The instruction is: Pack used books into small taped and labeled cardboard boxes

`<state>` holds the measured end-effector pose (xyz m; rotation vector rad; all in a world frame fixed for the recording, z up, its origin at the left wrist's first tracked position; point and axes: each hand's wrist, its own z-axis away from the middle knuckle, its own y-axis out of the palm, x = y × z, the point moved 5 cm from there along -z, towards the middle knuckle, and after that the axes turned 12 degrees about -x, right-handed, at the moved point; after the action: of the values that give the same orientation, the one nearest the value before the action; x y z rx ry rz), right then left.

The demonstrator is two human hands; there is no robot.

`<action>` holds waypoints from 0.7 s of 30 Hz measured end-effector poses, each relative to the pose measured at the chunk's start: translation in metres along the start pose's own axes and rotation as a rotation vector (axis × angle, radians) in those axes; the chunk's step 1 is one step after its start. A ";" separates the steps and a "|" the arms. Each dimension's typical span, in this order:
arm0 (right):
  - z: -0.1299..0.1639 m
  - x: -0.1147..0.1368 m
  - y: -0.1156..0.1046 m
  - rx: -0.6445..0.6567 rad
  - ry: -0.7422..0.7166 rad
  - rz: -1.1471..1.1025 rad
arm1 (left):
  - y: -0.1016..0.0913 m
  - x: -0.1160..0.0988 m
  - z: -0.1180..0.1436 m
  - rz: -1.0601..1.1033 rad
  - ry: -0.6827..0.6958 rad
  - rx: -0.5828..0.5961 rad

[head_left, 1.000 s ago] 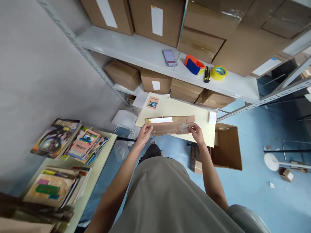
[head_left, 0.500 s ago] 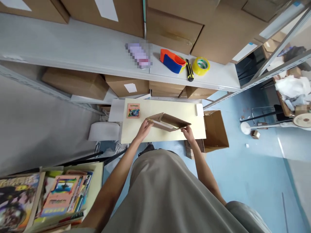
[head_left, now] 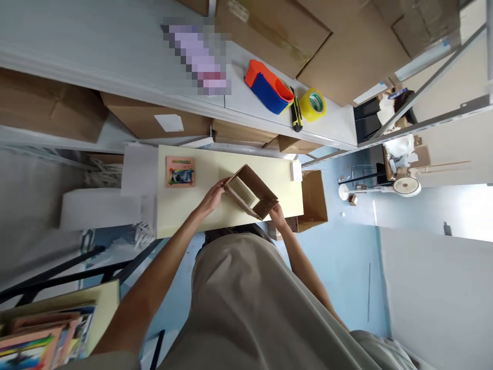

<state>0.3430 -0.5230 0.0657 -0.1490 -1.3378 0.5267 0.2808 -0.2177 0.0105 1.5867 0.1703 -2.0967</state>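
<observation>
Between my two hands is a small brown cardboard box (head_left: 264,185), unfolded into a four-sided sleeve and tilted above the cream tabletop (head_left: 215,205). I can see right through its middle to the tabletop. My left hand (head_left: 213,198) pinches its left corner. At the lower right corner, my right hand (head_left: 277,215) grips the cardboard, with some fingers hidden beneath it. A pink booklet (head_left: 180,172) with a picture on its cover lies flat on the table, left of my left hand.
Above the table, a grey shelf (head_left: 127,77) bears an orange-and-blue holder (head_left: 268,87), a yellow-and-black utility knife (head_left: 296,114) and a yellow tape roll (head_left: 313,104). An open carton (head_left: 314,200) stands right of the table. Booklets (head_left: 50,334) lie at lower left.
The flattish cardboard has been opened out into a squarer sleeve and turned, its right end now lower. The view has shifted to the right, so more of the right wall shows.
</observation>
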 end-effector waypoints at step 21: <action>-0.078 0.000 -0.053 0.108 0.037 -0.025 | 0.039 -0.008 0.037 -0.213 -0.060 -0.232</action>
<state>0.4323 -0.5543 0.0680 -0.0532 -1.2703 0.5710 0.2680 -0.2631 0.0369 1.4185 0.5620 -2.1876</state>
